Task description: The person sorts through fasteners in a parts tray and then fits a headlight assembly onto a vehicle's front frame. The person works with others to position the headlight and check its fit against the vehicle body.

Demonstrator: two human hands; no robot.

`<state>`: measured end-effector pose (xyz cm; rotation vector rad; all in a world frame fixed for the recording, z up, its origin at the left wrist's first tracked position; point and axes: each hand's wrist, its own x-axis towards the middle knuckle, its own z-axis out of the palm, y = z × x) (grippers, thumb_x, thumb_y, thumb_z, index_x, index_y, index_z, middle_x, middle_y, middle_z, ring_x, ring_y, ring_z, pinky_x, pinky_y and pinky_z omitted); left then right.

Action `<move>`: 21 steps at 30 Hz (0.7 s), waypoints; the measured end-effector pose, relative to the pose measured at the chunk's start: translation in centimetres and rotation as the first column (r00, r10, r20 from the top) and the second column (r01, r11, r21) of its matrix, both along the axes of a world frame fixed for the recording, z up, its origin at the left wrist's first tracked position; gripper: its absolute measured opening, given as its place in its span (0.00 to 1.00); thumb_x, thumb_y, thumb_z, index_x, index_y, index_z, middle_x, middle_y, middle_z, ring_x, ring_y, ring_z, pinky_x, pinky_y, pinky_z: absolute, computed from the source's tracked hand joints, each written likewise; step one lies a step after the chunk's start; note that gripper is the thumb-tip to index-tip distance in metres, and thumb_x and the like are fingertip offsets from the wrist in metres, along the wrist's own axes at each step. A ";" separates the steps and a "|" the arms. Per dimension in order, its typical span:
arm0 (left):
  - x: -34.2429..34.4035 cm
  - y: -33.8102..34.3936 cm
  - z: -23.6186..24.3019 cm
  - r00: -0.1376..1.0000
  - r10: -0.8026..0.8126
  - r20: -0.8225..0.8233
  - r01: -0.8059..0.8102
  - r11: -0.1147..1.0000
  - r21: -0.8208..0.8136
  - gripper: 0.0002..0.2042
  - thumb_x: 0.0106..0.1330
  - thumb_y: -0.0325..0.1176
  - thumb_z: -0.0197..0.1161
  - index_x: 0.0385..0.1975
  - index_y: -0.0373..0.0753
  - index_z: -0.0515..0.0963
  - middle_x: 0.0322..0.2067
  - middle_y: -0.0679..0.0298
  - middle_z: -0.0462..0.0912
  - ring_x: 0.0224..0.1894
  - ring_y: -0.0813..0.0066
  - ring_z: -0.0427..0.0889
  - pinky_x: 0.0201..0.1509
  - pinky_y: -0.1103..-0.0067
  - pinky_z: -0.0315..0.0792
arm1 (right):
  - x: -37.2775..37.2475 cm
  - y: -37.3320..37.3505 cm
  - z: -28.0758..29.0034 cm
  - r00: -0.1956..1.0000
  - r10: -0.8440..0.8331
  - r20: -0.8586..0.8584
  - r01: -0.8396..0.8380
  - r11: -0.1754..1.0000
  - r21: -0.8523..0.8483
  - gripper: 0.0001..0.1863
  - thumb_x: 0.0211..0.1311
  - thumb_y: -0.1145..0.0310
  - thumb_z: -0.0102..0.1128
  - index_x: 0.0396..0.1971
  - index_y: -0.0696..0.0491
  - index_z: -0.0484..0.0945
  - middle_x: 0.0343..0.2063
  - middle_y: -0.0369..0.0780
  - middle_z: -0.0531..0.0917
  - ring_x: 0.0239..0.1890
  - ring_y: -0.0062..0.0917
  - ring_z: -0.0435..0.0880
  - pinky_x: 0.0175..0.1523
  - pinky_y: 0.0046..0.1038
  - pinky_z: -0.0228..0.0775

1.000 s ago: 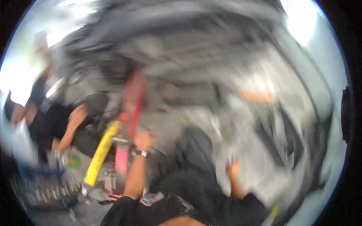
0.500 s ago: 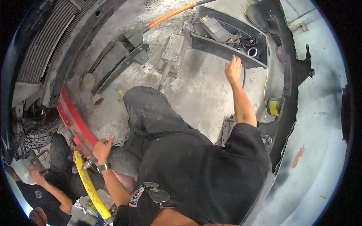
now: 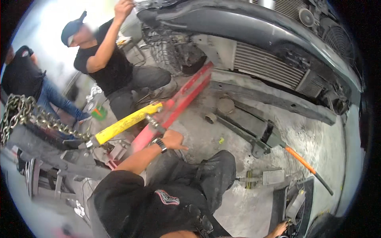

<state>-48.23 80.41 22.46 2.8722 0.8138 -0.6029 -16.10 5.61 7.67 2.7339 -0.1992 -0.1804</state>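
My right hand (image 3: 280,229) is now reaching in over the black bin's (image 3: 278,200) edge, right by the grey trim piece (image 3: 295,207) inside, not hovering outside anymore; can't tell if I'm gripping. My left hand (image 3: 173,139) is hanging near the red beam (image 3: 181,106), grip unclear.

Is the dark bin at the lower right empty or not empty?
Not empty: a grey part lies inside the dark bin, near the right hand.
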 end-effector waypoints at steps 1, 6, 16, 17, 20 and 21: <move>-0.8 0.4 -0.2 0.999 0.016 0.049 -0.015 1.000 -0.025 0.33 0.50 0.70 0.58 0.18 0.37 0.82 0.20 0.53 0.81 0.26 0.54 0.82 0.30 0.63 0.74 | 0.9 0.3 0.1 0.996 0.083 0.010 -0.083 0.996 -0.025 0.23 0.69 0.63 0.42 0.61 0.52 0.68 0.57 0.46 0.73 0.56 0.39 0.74 0.58 0.40 0.68; -0.6 -0.1 0.2 0.998 0.024 0.050 -0.025 1.000 0.013 0.34 0.51 0.69 0.59 0.19 0.36 0.82 0.21 0.54 0.82 0.27 0.53 0.82 0.31 0.63 0.74 | -0.7 -2.5 -2.5 0.970 0.240 0.024 -0.238 0.969 -0.065 0.27 0.59 0.64 0.52 0.61 0.49 0.67 0.52 0.49 0.74 0.55 0.46 0.72 0.56 0.47 0.67; 0.9 0.0 -0.5 0.997 -0.017 -0.080 0.015 0.999 -0.029 0.31 0.54 0.67 0.57 0.26 0.40 0.84 0.24 0.53 0.84 0.30 0.56 0.85 0.31 0.61 0.75 | -16.4 -9.5 -0.1 0.984 0.176 0.014 -0.161 0.864 0.476 0.25 0.61 0.77 0.51 0.61 0.56 0.67 0.57 0.53 0.72 0.57 0.46 0.73 0.59 0.40 0.68; -0.9 -0.4 1.1 0.997 -0.001 -0.079 0.005 0.999 0.045 0.31 0.56 0.67 0.57 0.26 0.39 0.84 0.25 0.52 0.84 0.30 0.55 0.85 0.32 0.62 0.75 | -15.1 -1.0 1.4 0.975 0.222 0.024 -0.203 0.832 0.517 0.21 0.65 0.72 0.49 0.58 0.59 0.70 0.53 0.52 0.75 0.52 0.44 0.76 0.57 0.39 0.69; -2.9 1.8 -1.1 0.992 -0.106 0.076 0.097 0.989 0.114 0.28 0.56 0.65 0.59 0.26 0.41 0.84 0.28 0.53 0.84 0.34 0.53 0.84 0.37 0.63 0.75 | -19.0 -1.7 0.5 0.940 0.320 0.119 -0.341 0.891 0.300 0.18 0.58 0.77 0.50 0.49 0.56 0.74 0.50 0.51 0.76 0.54 0.45 0.73 0.58 0.40 0.67; -2.4 2.2 -1.6 0.987 -0.156 0.029 0.153 0.984 0.097 0.28 0.56 0.65 0.59 0.26 0.41 0.84 0.28 0.53 0.84 0.34 0.53 0.84 0.37 0.63 0.75 | -19.8 0.9 2.6 0.976 0.211 -0.055 -0.171 0.897 0.408 0.13 0.56 0.76 0.50 0.43 0.56 0.74 0.45 0.48 0.75 0.52 0.44 0.73 0.56 0.40 0.67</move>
